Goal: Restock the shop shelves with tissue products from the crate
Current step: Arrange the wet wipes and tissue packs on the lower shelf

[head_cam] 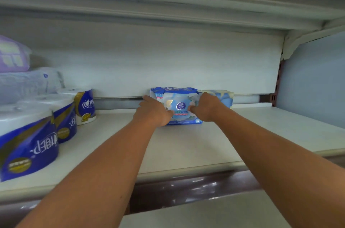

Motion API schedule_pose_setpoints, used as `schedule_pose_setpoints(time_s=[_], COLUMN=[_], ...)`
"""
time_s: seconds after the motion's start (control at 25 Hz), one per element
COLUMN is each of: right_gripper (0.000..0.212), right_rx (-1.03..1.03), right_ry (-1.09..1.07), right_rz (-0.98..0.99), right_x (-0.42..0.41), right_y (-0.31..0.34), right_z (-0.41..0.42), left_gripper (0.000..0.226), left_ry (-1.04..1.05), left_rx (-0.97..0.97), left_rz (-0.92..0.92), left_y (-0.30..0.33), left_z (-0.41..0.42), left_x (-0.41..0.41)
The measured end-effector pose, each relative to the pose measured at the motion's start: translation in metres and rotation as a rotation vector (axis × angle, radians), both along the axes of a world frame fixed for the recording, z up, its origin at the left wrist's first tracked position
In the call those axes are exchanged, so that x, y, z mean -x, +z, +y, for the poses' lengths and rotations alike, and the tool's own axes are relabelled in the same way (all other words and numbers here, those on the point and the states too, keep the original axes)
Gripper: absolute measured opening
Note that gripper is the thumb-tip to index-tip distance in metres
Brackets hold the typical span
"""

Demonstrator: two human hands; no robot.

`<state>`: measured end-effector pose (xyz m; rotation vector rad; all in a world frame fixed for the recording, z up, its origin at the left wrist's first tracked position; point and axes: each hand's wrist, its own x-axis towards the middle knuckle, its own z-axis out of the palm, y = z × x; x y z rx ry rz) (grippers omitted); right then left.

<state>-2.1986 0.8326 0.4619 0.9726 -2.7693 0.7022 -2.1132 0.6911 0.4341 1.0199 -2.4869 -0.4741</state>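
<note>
Here both hands grip a blue Vinda wet-wipes pack [180,108] standing at the back of the white shelf [186,145]: left hand [155,112] clasping its left edge, right hand [205,107] its right edge, a tissue box [225,96] just behind.

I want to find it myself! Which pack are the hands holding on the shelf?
Look at the wide white shelf, far back by the wall. In the middle stands a soft blue plastic wipes pack with a round logo, gripped by the left hand and the right hand. Unlike the blue-and-gold wrapped toilet rolls at the left, it is flat and flowery.
</note>
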Motion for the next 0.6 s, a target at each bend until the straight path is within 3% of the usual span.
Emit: schedule_pose_setpoints(time_s=[0.12, 0.24, 0.36, 0.52, 0.6], right_gripper=[0.043, 0.051, 0.048, 0.034, 0.033], right_rx=[0.200, 0.408, 0.565, 0.737, 0.717], right_ry=[0.035, 0.120, 0.197, 0.300, 0.362], right_rz=[0.002, 0.004, -0.014, -0.067, -0.092], right_x=[-0.031, -0.075, -0.130, -0.219, -0.258], right_y=[0.013, 0.019, 0.019, -0.010, -0.041], right_z=[0.023, 0.047, 0.073, 0.118, 0.137], left_gripper=[0.097, 0.071, 0.050, 0.038, 0.037], left_ry=[-0.034, -0.125, -0.248, -0.295, -0.300], left_rx=[0.098, 0.214, 0.175, 0.086, 0.055], left_rz=[0.092, 0.301, 0.500, 0.518, 0.477], left_y=[0.023, 0.048, 0.049, 0.010, -0.016], left_z=[0.016, 0.052, 0.089, 0.134, 0.150], left_x=[-0.029, -0.077, -0.132, -0.218, -0.259])
